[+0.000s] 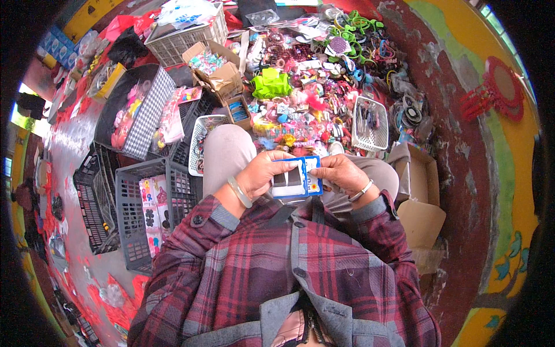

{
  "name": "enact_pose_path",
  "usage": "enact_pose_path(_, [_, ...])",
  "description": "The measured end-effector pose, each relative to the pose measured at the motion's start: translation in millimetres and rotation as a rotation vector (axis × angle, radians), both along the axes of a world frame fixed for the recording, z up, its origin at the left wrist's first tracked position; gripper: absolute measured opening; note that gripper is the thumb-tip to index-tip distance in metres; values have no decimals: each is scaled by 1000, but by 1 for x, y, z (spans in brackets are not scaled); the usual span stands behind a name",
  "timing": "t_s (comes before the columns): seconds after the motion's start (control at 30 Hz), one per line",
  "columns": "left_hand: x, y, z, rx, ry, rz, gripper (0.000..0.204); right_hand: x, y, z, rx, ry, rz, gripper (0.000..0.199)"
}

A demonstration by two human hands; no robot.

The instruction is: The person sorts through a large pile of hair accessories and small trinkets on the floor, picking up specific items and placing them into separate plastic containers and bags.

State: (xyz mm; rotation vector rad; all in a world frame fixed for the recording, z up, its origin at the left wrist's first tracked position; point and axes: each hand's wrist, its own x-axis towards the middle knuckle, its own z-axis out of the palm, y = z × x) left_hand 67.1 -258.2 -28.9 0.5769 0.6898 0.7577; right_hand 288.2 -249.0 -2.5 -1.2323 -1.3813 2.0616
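Observation:
Above my lap, both hands hold a small flat packet with a blue and white card. A dark patch shows on its left part, and what it is I cannot make out. My left hand pinches the left side, thumb on top. At the right side, the thumb and fingers of my right hand close on the card's edge. Beyond my knees spreads a large pile of hair accessories and small trinkets, with a bright green bundle and several green loops among them.
Left of my leg stands a grey plastic crate with carded goods inside. White baskets flank the pile. Farther left is a houndstooth-patterned box. An open cardboard box sits to my right, near a painted wall.

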Motion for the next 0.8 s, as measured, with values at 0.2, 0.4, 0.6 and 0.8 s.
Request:
enact_pose_path(0.2, [3, -5, -5, 126, 107, -56, 13, -9, 0, 6, 270, -109, -9, 13])
enact_pose_path(0.4, [1, 3, -9, 361, 320, -270, 13, -4, -2, 4, 489, -333, 214, 14])
enact_pose_path(0.6, [0, 1, 8, 534, 532, -327, 12, -8, -2, 6, 659, -333, 263, 16])
enact_pose_path(0.8, [2, 1, 18, 491, 508, -371, 10, -6, -2, 14, 842, -261, 320, 14])
